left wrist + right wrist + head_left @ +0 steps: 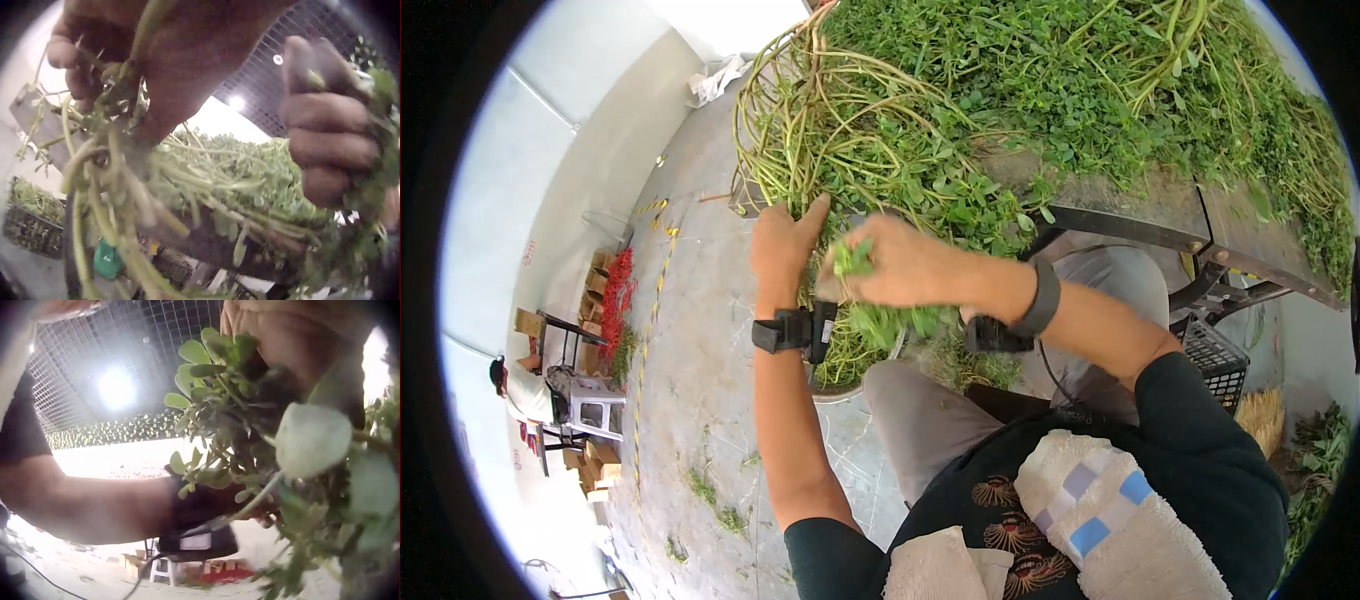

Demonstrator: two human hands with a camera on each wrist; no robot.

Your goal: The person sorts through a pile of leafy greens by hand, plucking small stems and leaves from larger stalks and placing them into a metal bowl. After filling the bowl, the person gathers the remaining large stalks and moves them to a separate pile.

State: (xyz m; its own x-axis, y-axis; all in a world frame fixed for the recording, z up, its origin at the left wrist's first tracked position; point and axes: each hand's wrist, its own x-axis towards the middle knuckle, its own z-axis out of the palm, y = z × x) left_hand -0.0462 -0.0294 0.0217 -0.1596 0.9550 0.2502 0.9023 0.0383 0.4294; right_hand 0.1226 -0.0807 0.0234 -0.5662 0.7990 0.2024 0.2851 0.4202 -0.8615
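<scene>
Long, bare-ended stems of a leafy green that looks like purslane (pixel 795 140) spill over the table's near left corner. My left hand (pixel 785 245) grips some of these stems; in the left wrist view its fingers curl round the stems (pixel 112 206). Close beside it on the right, my right hand (pixel 910 265), slightly blurred, holds a bunch of purslane sprigs (pixel 853 258). Its fingers (pixel 328 119) are folded over in the left wrist view. Round fleshy leaves (pixel 312 440) of that bunch hang below the hand in the right wrist view.
A large heap of greens (pixel 1040 80) covers the table (pixel 1130 222). Below my hands stands a round tub (pixel 837 398) of cut greens. A black crate (pixel 1215 360) sits under the table at right. Scraps (pixel 725 515) litter the floor; a seated person (pixel 525 390) is far left.
</scene>
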